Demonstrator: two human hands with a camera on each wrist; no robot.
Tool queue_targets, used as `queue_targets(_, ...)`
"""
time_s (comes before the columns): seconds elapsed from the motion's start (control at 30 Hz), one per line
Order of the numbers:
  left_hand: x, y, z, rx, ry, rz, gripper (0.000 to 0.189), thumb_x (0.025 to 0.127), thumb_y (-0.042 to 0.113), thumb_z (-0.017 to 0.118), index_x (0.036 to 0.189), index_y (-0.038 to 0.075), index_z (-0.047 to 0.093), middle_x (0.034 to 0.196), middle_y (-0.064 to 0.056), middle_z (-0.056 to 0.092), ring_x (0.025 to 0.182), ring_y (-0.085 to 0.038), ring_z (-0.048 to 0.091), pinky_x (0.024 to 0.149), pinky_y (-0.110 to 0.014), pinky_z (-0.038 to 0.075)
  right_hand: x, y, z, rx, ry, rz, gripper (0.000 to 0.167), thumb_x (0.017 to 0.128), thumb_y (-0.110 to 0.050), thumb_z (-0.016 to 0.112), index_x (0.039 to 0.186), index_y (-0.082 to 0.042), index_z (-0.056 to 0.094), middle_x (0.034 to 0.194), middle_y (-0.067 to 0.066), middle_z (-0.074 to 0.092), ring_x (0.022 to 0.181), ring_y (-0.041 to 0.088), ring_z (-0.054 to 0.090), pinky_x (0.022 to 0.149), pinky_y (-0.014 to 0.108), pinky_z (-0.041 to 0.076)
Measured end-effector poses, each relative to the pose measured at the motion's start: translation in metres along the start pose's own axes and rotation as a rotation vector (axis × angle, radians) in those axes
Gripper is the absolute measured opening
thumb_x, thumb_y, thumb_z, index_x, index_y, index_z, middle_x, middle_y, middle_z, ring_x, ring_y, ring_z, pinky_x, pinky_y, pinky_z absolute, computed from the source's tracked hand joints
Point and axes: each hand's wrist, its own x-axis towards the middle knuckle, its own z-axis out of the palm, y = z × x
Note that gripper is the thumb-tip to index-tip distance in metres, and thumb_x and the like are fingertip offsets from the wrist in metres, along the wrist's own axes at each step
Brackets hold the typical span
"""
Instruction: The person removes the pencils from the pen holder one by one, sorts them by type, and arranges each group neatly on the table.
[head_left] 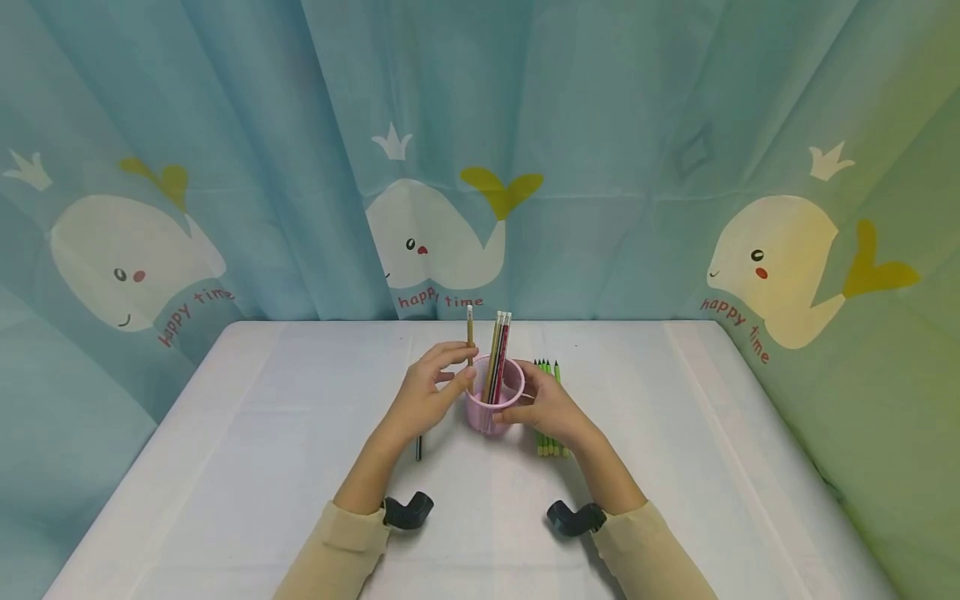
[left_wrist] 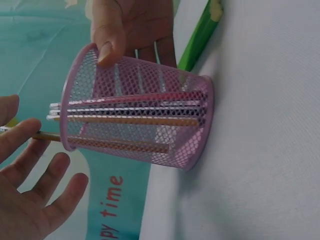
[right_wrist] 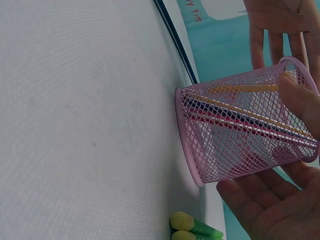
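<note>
A pink mesh pencil cup [head_left: 477, 419] stands upright on the table in the head view. My right hand [head_left: 553, 408] holds it from the right, thumb at the near side and fingers round the far side. Between thumb and fingertips, my left hand [head_left: 427, 392] pinches a yellow pencil [head_left: 470, 332] near the rim. The lower end of that yellow pencil [left_wrist: 150, 146] shows through the mesh, inside the cup and short of its base. Several other pencils [head_left: 497, 358], red, dark and yellow, lean together inside with their eraser ends up.
Several green pencils [head_left: 551, 446] lie side by side on the table, partly behind my right hand, dark points facing away. A thin dark stick [head_left: 419, 450] pokes out under my left wrist. A curtain with whale prints [head_left: 600, 250] hangs beyond the white table [head_left: 247, 467].
</note>
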Motion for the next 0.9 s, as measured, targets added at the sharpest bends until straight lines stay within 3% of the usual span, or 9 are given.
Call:
queue_targets(0.4, 0.000, 0.009, -0.006, -0.072, 0.011, 0.006, 0.036, 0.099, 0.020, 0.063, 0.132, 0.006, 0.062, 0.136, -0.007, 0.058, 0.120, -0.025, 0.062, 0.096, -0.040, 0.057, 0.000, -0.001, 0.000, 0.006, -0.004, -0.002, 0.080, 0.071, -0.001, 0.087, 0.142, -0.007, 0.050, 0.137, 0.012, 0.058, 0.126, 0.031, 0.057, 0.107, 0.046, 0.048)
queue_targets(0.9, -0.003, 0.021, -0.013, -0.150, 0.086, 0.091, 0.037, 0.096, 0.010, 0.066, 0.133, 0.009, 0.061, 0.135, -0.010, 0.058, 0.115, -0.028, 0.064, 0.099, -0.040, 0.055, -0.001, 0.000, 0.001, -0.014, 0.003, -0.001, 0.079, 0.071, -0.001, 0.086, 0.142, -0.007, 0.049, 0.137, 0.012, 0.058, 0.126, 0.030, 0.057, 0.108, 0.046, 0.048)
